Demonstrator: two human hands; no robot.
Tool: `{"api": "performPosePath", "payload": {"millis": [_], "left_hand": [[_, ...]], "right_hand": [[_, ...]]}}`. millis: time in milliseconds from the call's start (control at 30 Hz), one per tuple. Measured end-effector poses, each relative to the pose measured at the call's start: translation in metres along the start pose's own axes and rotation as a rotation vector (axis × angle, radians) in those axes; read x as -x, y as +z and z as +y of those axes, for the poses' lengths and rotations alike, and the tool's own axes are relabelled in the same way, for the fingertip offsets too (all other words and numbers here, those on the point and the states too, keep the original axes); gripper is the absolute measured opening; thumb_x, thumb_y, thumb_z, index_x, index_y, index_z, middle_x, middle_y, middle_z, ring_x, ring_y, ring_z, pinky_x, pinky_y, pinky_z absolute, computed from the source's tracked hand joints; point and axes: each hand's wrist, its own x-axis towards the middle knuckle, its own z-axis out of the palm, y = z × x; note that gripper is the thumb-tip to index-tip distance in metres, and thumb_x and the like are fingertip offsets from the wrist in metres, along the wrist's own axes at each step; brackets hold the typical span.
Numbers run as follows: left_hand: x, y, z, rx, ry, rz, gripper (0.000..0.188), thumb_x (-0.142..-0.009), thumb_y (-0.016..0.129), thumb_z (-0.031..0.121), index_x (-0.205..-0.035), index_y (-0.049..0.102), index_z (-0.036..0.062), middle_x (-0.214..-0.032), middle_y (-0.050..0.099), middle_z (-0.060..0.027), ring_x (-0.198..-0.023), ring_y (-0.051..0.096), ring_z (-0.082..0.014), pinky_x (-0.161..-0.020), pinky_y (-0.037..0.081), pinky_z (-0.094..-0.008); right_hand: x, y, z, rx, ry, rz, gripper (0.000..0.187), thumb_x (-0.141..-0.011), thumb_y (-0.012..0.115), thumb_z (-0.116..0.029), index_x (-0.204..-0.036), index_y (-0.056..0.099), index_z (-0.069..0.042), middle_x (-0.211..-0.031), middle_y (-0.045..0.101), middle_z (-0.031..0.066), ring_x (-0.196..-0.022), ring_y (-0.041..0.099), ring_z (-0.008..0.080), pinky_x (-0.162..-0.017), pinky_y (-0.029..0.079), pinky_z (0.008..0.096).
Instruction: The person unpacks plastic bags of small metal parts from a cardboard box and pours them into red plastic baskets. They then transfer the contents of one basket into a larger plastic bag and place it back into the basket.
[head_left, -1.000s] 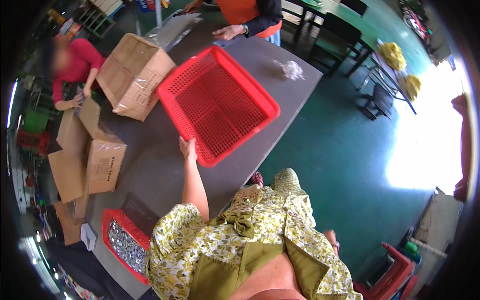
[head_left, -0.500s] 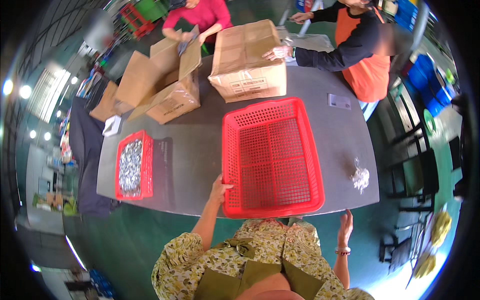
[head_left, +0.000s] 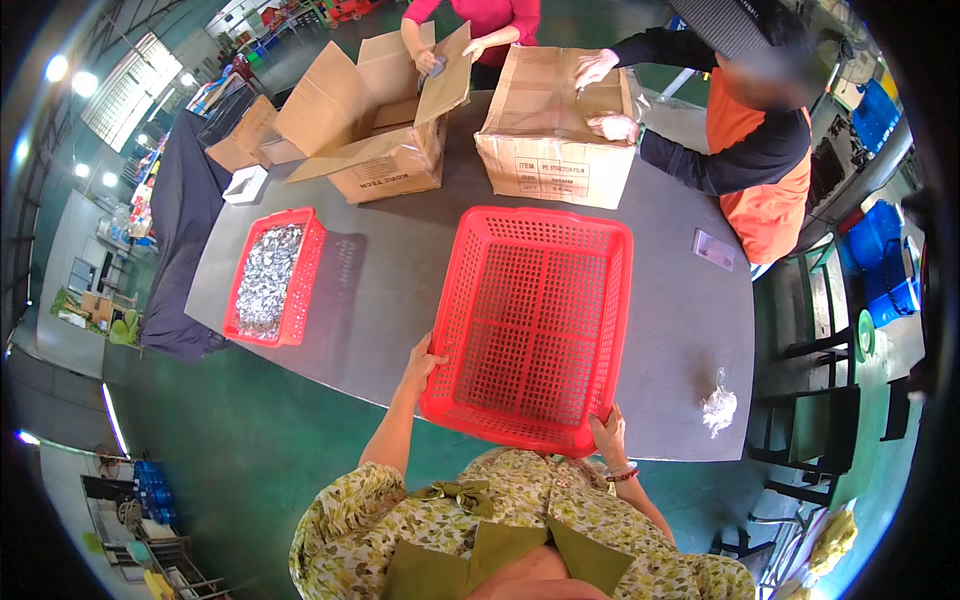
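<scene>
A large red plastic basket (head_left: 622, 300) with a lattice floor lies in front of me at the near edge of the grey table, with nothing in it. My left hand (head_left: 424, 362) grips its left rim close to the near corner. At the near right corner, my right hand (head_left: 608, 434) has its fingers closed on the rim. Left of it stands a smaller red basket (head_left: 312, 262), filled with many small silvery pieces (head_left: 268, 280) whose kind I cannot make out.
Across the grey table (head_left: 380, 290), a person in pink handles an open cardboard box (head_left: 385, 178). Another in an orange vest rests both hands on a closed carton (head_left: 550, 150). Crumpled clear plastic (head_left: 719, 408) and a flat card-like piece (head_left: 713, 250) lie at right, a white box (head_left: 245, 185) far left.
My right hand has come up from beside the table to grip the basket's near right corner. The orange-vested person's second hand now also rests on the closed carton. My view has shifted.
</scene>
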Motion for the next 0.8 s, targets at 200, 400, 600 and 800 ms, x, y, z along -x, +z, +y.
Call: {"api": "performPosePath", "payload": {"millis": [200, 400, 600, 800], "left_hand": [[-0.026, 0.032, 0.004, -0.251, 0.174, -0.251, 0.075, -0.076, 0.067, 0.000, -0.144, 0.038, 0.0074, -0.131, 0.056, -0.0089, -0.118, 0.053, -0.0177, -0.102, 0.041, -0.0324], [-0.025, 0.067, -0.054, -0.431, 0.324, -0.042, 0.071, -0.077, 0.063, 0.015, -0.143, 0.037, 0.0086, -0.131, 0.056, -0.0172, -0.120, 0.054, -0.0284, -0.102, 0.041, -0.0384], [-0.025, 0.062, -0.041, -0.660, 0.260, 0.040, 0.062, -0.077, 0.058, 0.013, -0.136, 0.041, 0.0062, -0.120, 0.059, -0.0234, -0.110, 0.057, -0.0410, -0.095, 0.046, -0.0463], [-0.020, 0.070, -0.047, -0.801, 0.538, 0.141, 0.066, -0.084, 0.060, 0.017, -0.141, 0.028, 0.0038, -0.124, 0.049, -0.0277, -0.109, 0.052, -0.0467, -0.094, 0.045, -0.0503]], "right_hand": [[-0.009, -0.042, 0.034, -0.316, 0.166, -0.037, 0.039, -0.078, 0.060, -0.001, -0.117, 0.060, 0.004, -0.101, 0.067, 0.0060, -0.087, 0.062, 0.0144, -0.078, 0.051, 0.0302], [-0.004, -0.076, 0.040, 0.061, 0.219, -0.019, 0.031, -0.079, 0.065, -0.003, -0.110, 0.066, -0.001, -0.093, 0.066, 0.0017, -0.080, 0.056, 0.0123, -0.074, 0.049, 0.0305], [-0.014, -0.061, 0.050, 0.067, 0.324, 0.052, 0.043, -0.074, 0.064, 0.001, -0.117, 0.061, 0.002, -0.099, 0.067, 0.0093, -0.086, 0.062, 0.0181, -0.078, 0.050, 0.0343], [0.005, -0.035, -0.001, 0.731, -0.150, 0.368, 0.075, -0.073, 0.063, -0.005, -0.142, 0.035, -0.007, -0.124, 0.049, 0.0201, -0.114, 0.046, 0.0376, -0.100, 0.037, 0.0480]]}}
